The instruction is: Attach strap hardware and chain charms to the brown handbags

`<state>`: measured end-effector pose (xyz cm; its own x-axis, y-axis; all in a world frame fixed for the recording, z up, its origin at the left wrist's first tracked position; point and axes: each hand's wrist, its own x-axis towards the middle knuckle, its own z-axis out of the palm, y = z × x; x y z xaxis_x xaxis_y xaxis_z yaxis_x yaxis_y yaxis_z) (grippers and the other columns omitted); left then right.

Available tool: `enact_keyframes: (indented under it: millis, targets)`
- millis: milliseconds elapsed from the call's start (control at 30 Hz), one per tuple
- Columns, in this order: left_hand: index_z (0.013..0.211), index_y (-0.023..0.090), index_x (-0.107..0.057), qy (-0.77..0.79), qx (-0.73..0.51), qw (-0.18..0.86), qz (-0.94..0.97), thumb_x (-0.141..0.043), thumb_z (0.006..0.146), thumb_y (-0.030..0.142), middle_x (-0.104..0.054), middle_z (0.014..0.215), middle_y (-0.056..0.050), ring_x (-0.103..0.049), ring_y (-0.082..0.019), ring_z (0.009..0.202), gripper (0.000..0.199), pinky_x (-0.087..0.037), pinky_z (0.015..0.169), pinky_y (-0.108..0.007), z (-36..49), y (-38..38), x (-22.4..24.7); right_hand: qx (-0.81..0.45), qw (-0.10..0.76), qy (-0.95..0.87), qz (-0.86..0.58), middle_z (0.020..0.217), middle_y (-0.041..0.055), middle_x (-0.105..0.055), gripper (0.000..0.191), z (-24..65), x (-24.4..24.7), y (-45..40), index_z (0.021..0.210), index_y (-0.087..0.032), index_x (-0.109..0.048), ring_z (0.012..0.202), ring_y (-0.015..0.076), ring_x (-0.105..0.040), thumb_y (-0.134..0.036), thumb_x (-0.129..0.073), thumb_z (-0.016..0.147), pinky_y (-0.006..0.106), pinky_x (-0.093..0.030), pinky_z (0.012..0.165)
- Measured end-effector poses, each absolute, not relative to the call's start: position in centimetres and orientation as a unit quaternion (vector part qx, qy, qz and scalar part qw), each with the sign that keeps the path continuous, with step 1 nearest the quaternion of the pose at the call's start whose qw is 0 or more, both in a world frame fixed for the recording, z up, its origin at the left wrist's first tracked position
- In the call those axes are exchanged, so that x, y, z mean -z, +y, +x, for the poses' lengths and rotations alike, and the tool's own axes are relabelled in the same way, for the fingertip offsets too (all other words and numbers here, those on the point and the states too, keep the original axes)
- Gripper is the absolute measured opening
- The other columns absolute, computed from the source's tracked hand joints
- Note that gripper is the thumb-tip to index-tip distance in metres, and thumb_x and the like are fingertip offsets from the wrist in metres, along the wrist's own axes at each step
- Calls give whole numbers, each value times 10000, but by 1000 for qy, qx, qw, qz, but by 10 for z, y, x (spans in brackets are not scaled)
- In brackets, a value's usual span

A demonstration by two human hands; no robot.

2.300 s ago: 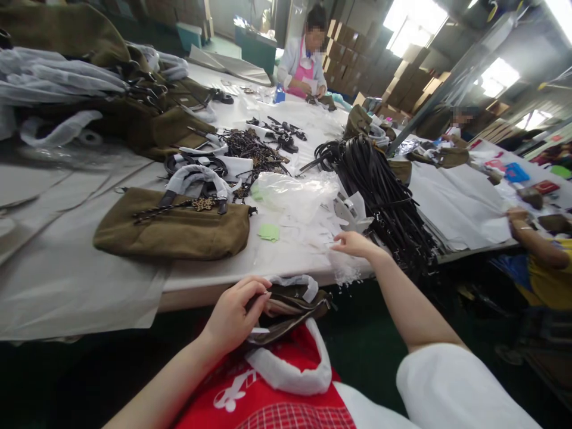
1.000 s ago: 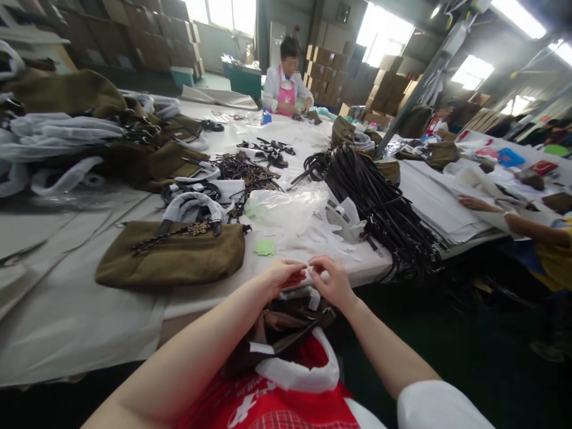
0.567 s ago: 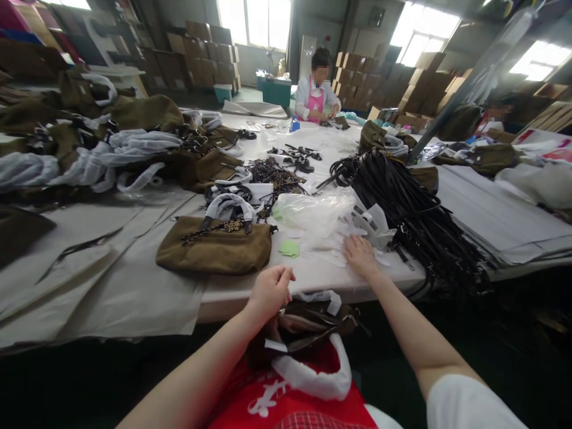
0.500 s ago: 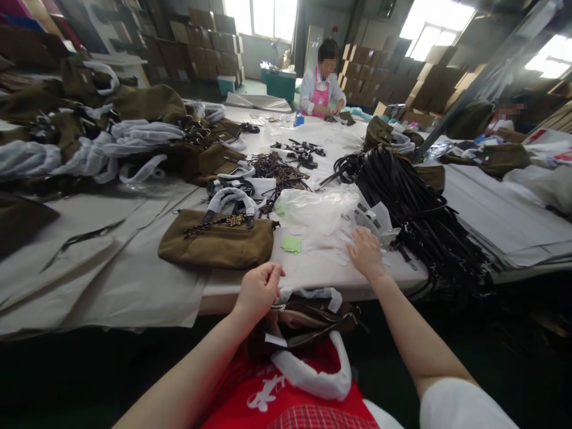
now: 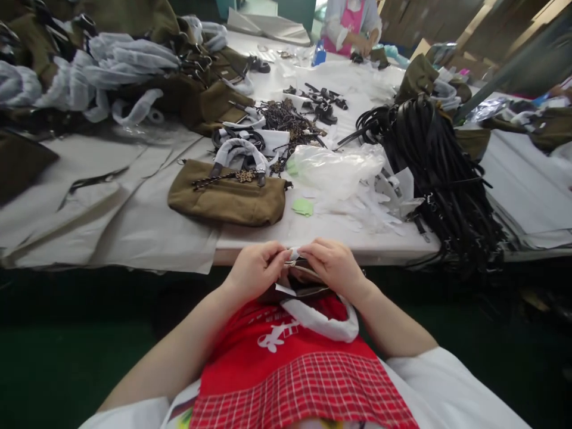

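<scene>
An open handbag [image 5: 308, 290] with a white-wrapped handle [image 5: 328, 325] rests in my lap, against the red apron. My left hand [image 5: 259, 268] is closed in a pinch at the end of the bag's zipper [image 5: 289, 263]. Opposite it, my right hand [image 5: 333, 265] pinches a small white slip [image 5: 294, 254], which spans the gap between both hands' fingertips. Most of the bag's body is hidden beneath my hands. Beyond them on the table lies a finished-looking olive handbag [image 5: 227, 196] with a cord charm [image 5: 245, 176] across its front.
Black straps [image 5: 438, 173] hang over the table edge at right. Beside them lie a clear plastic bag [image 5: 337, 170], white slips [image 5: 364, 205] and a green paper piece [image 5: 302, 207]. Wrapped olive bags [image 5: 134, 65] are heaped left. A co-worker in a pink apron [image 5: 353, 18] stands across the table.
My right hand has come from the white slips on the table back to the bag, bringing a small white slip to my left hand. The view has tilted down.
</scene>
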<state>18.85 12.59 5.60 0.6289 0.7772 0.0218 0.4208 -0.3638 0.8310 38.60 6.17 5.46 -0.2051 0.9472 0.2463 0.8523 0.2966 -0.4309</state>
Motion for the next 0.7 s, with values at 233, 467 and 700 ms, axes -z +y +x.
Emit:
enact_keyframes:
  millis: [233,467,700]
  targets:
    - [652,192,-586,358,-180,385,832,-502,936,323,-609,566,16,-542,-120,527,324,-361,550,-236,185,122,-50,-159,247,-786,-543,866,52,-719,136,381,-56,59,946,-193,-700,826,191,-613,-236,-572,953,306,-452,801]
    - [926,191,-709,367,-140,273,878,-619,863,431,-666,918,-80,-620,-245,870,264,-455,764,-339,191,125,-45,-231,361,-640,-637,796,28,-678,180,378,-48,49,876,-189,-671,754,160,-625,-230,-518,962,260,-457,705]
    - [775,207,-703,342,-127,394,844,-632,804,231,-657,778,-24,-587,-168,697,81,-426,630,-273,203,127,-34,-245,393,-596,-656,699,16,-672,160,379,-54,39,763,-185,-662,629,142,-589,-236,-576,888,248,-432,609]
